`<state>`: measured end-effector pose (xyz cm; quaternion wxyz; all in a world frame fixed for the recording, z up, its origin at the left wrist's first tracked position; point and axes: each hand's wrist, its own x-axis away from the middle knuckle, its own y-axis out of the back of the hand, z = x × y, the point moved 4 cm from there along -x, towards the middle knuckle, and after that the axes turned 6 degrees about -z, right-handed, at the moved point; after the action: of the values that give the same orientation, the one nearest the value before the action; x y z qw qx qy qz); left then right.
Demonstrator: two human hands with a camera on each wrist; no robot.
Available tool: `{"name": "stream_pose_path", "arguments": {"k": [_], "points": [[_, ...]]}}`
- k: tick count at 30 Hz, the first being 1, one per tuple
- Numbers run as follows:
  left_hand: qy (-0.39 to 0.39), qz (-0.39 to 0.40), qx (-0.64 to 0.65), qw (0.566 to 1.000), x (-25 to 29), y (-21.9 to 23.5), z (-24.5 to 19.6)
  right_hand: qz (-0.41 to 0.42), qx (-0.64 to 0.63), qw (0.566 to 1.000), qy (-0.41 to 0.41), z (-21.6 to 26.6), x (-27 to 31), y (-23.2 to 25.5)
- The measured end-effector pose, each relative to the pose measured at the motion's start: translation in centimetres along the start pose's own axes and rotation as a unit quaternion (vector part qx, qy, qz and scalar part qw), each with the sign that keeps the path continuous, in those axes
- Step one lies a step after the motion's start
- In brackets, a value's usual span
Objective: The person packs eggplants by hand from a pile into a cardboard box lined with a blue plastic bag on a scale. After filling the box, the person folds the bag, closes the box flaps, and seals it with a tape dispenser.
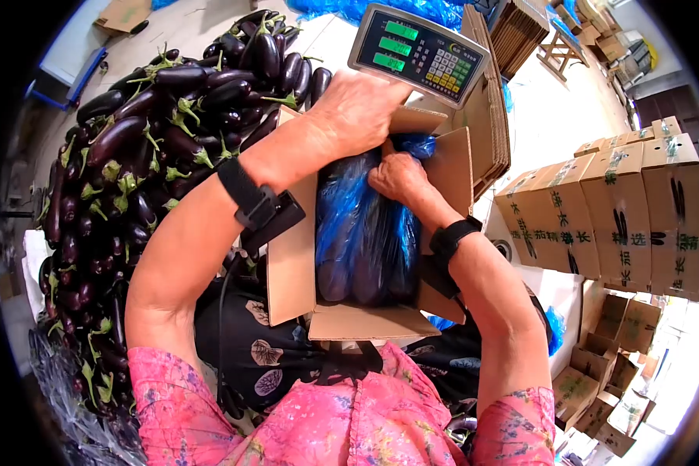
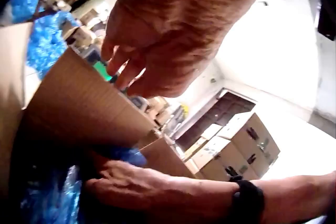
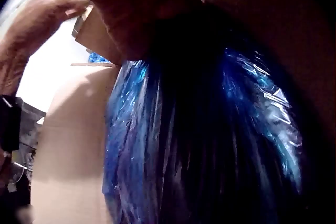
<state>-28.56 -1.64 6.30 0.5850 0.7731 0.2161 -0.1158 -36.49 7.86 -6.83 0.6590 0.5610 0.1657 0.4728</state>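
Note:
An open cardboard box (image 1: 291, 264) stands in front of the person, its flaps spread. Long eggplants in a blue plastic bag (image 1: 357, 233) lie inside it. The right hand (image 1: 400, 175) is down in the box's far end, its curled fingers gripping the plastic; folds of the bag (image 3: 142, 145) run up toward it in the right wrist view. The left hand (image 1: 357, 109) is above the far flap (image 2: 86, 103), close to the scale (image 1: 419, 54). Its fingers are loosely bent and spread in the left wrist view, with nothing seen held.
A large heap of loose eggplants (image 1: 171, 124) lies to the left. Flattened cardboard (image 1: 485, 116) stands behind the box on the right. Closed printed cartons (image 1: 598, 210) are stacked further right, with smaller open boxes (image 1: 606, 342) below. Blue plastic sheeting (image 1: 318, 8) lies at the back.

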Motion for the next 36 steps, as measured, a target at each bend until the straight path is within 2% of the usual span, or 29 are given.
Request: {"name": "stream_pose_path", "arguments": {"k": [1, 2, 4, 6, 8, 9, 10, 12, 15, 16, 18, 19, 21, 24, 26, 28, 29, 32, 34, 36], "points": [[0.024, 0.033, -0.003, 0.999, 1.4, -3.0, 2.5, -0.021, -0.025, 0.999, -0.009, -0.2, 0.3, 0.0], [0.029, 0.044, 0.007, 0.999, 1.9, -3.1, 2.9, -0.025, -0.017, 0.999, -0.009, 0.3, 1.2, 0.3], [0.037, 0.066, 0.03, 0.997, 1.9, -2.7, 2.7, -0.144, 0.073, 0.985, 0.057, 0.7, 3.4, -1.3], [0.058, 0.111, 0.045, 0.991, 1.7, -2.7, 2.4, -0.161, 0.06, 0.982, 0.076, 0.0, 4.3, -1.9], [0.054, 0.132, 0.059, 0.988, 1.7, -2.9, 2.5, -0.05, -0.004, 0.997, 0.056, 0.4, 4.7, 0.0], [0.051, 0.112, 0.065, 0.99, 2.0, -2.8, 2.2, -0.098, 0.04, 0.99, 0.088, 1.2, 6.2, 1.2], [0.046, 0.106, 0.069, 0.991, 2.1, -2.8, 2.5, -0.051, 0.093, 0.989, 0.106, 2.1, 7.2, 1.8], [0.042, 0.09, 0.08, 0.992, 2.5, -2.7, 2.7, -0.065, 0.163, 0.971, 0.161, 2.9, 9.0, 2.3], [0.032, 0.09, 0.096, 0.991, 2.3, -2.8, 2.7, -0.264, 0.275, 0.883, 0.273, 3.8, 9.9, 4.0], [0.03, 0.086, 0.1, 0.991, 2.3, -2.8, 2.7, -0.303, 0.28, 0.87, 0.269, 3.2, 8.9, 3.8], [0.007, 0.069, 0.093, 0.993, 2.5, -2.8, 2.3, -0.086, 0.222, 0.959, 0.152, 0.3, 4.8, 1.8], [-0.006, 0.061, 0.087, 0.994, 2.5, -2.8, 2.2, -0.075, 0.144, 0.982, 0.098, -0.5, 3.2, 0.6], [0.011, 0.086, 0.097, 0.991, 2.9, -3.1, 2.3, -0.047, -0.011, 0.999, -0.01, -1.5, 1.4, -1.2], [0.019, 0.133, 0.108, 0.985, 3.5, -3.1, 2.1, -0.105, -0.081, 0.99, -0.048, -0.8, 2.4, -1.9], [0.008, 0.204, 0.118, 0.972, 4.7, -3.8, 1.6, -0.14, -0.105, 0.984, -0.031, -0.5, 3.8, -1.8], [-0.015, 0.302, 0.13, 0.944, 6.4, -5.3, 1.1, 0.035, -0.101, 0.994, -0.007, -0.6, 4.8, -1.4], [0.032, 0.278, 0.151, 0.948, 7.3, -5.5, 0.7, 0.047, -0.099, 0.993, -0.035, -0.7, 5.9, -1.1], [-0.03, 0.277, 0.1, 0.955, 8.7, -6.5, 0.4, -0.014, -0.056, 0.993, 0.1, -0.8, 11.3, 0.7], [-0.008, 0.282, 0.102, 0.954, 9.1, -6.5, 0.2, -0.028, -0.112, 0.976, 0.183, -0.8, 14.9, 2.6], [0.006, 0.268, 0.103, 0.958, 9.4, -6.6, 0.0, 0.103, -0.134, 0.945, 0.282, 0.7, 17.8, 5.0]]}}
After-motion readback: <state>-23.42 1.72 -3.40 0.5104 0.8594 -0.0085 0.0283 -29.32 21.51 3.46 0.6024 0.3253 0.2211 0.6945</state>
